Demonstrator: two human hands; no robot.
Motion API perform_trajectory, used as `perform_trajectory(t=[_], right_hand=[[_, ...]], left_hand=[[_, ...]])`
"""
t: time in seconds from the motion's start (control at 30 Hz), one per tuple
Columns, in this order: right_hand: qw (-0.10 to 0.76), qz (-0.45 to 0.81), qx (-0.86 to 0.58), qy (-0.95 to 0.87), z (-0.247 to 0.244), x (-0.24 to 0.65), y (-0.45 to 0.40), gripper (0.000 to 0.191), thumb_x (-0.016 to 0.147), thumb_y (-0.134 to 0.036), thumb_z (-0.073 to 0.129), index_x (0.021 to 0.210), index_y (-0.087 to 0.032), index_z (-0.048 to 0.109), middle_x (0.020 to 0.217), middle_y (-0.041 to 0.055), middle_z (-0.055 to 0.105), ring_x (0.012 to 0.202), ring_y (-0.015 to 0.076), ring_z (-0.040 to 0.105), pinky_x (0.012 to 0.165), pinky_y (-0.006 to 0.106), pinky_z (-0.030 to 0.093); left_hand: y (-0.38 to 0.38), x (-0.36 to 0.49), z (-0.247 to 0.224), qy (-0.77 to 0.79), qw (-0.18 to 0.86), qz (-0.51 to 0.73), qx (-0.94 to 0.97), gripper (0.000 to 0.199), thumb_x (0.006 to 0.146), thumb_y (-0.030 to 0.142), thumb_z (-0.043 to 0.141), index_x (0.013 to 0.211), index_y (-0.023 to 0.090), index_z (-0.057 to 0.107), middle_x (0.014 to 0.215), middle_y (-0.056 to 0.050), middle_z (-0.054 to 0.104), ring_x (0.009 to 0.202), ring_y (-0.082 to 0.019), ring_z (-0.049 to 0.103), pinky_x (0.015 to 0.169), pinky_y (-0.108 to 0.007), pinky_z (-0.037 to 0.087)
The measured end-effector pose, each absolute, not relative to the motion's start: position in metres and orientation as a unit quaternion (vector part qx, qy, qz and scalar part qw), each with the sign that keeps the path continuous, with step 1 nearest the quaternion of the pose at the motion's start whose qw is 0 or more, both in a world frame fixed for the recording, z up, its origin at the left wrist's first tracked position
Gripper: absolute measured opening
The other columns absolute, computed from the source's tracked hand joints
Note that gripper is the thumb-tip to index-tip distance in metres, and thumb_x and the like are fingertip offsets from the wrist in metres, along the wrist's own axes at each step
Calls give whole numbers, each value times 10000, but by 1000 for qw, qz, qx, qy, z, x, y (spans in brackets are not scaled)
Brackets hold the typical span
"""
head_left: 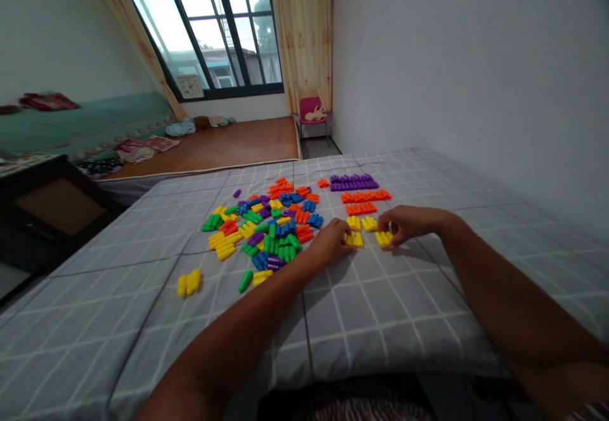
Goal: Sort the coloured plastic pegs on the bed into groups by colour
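My left hand is closed on a yellow plastic building block lying on the checked cloth. My right hand grips another yellow block a short way to the right, with a gap between the two. Just beyond them lie two more yellow blocks. Farther back are rows of orange blocks and purple blocks, lined up side by side. A loose pile of mixed blocks in green, blue, yellow, orange and purple spreads left of my left hand.
A grey checked cloth covers the work surface. One yellow piece lies apart at the left, and a single orange block sits near the purple row. A white wall runs along the right. Beyond stand a bed and a pink chair.
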State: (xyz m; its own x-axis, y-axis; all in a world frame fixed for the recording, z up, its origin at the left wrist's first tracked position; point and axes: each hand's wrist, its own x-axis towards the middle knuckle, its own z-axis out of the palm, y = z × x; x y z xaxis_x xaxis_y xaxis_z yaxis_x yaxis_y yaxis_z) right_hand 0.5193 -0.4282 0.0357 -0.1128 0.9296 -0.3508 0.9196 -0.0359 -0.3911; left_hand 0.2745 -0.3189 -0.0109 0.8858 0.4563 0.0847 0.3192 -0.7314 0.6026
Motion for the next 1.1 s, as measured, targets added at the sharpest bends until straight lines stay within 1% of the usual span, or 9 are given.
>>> perform_trajectory(t=[0.13, 0.23, 0.33, 0.4, 0.67, 0.83, 0.93, 1.03, 1.1], right_hand=[[40, 236, -680, -693, 33, 510, -424, 511, 589, -541, 763, 944, -210, 605, 898, 53, 678, 769, 217, 629, 638, 289, 449], [49, 227, -700, -676, 31, 514, -426, 568, 573, -513, 779, 991, -204, 551, 922, 67, 654, 762, 216, 620, 618, 287, 445], [51, 243, -701, -669, 27, 515, -426, 652, 533, -472, 806, 1049, -203, 511, 935, 66, 637, 748, 209, 615, 604, 279, 441], [58, 246, -697, -671, 23, 515, -424, 683, 535, -456, 806, 1090, -205, 498, 958, 64, 633, 749, 204, 615, 603, 274, 436], [40, 217, -681, -698, 18, 522, -418, 671, 653, -469, 732, 1215, -198, 485, 863, 37, 656, 757, 204, 612, 638, 282, 417], [29, 213, -690, -691, 17, 520, -419, 697, 622, -472, 749, 1210, -202, 492, 854, 33, 655, 744, 204, 611, 637, 281, 412], [37, 213, -688, -693, 18, 521, -421, 715, 612, -488, 751, 1222, -217, 495, 858, 31, 654, 739, 203, 608, 631, 279, 411], [53, 212, -689, -691, 22, 524, -422, 718, 614, -557, 735, 1211, -218, 523, 878, 46, 656, 741, 216, 612, 648, 299, 426], [76, 200, -694, -687, 29, 523, -419, 642, 685, -626, 652, 1166, -211, 560, 861, 58, 658, 728, 220, 610, 649, 311, 429]], left_hand=[[-317, 278, -16, 198, 335, 132, 912, 698, 616, 275, 839, 1230, 212, 513, 1324, -105, 445, 762, -119, 609, 734, -304, 550], [-311, 281, -17, 186, 340, 114, 915, 839, 597, 264, 850, 1337, 218, 458, 1377, -137, 411, 773, -125, 611, 805, -336, 554], [-308, 286, -19, 184, 327, 108, 921, 784, 636, 280, 827, 1334, 204, 478, 1351, -135, 451, 794, -132, 616, 863, -340, 539], [-309, 289, -22, 185, 318, 117, 923, 721, 675, 297, 800, 1317, 183, 492, 1327, -134, 470, 800, -133, 619, 858, -325, 537], [-320, 295, -22, 207, 301, 137, 921, 617, 688, 324, 793, 1232, 179, 538, 1227, -103, 518, 921, -182, 613, 841, -307, 530], [-325, 297, -20, 227, 288, 133, 921, 573, 709, 367, 776, 1204, 195, 546, 1196, -88, 531, 968, -199, 607, 861, -316, 517], [-331, 295, -17, 232, 277, 129, 923, 576, 723, 370, 766, 1219, 186, 538, 1208, -101, 530, 1018, -218, 602, 895, -329, 505], [-336, 288, -6, 216, 253, 125, 935, 644, 743, 406, 743, 1292, 176, 498, 1270, -133, 505, 1059, -240, 603, 919, -346, 497], [-332, 278, 6, 187, 222, 121, 949, 618, 785, 427, 692, 1315, 177, 496, 1296, -143, 506, 1071, -252, 606, 915, -357, 497]])
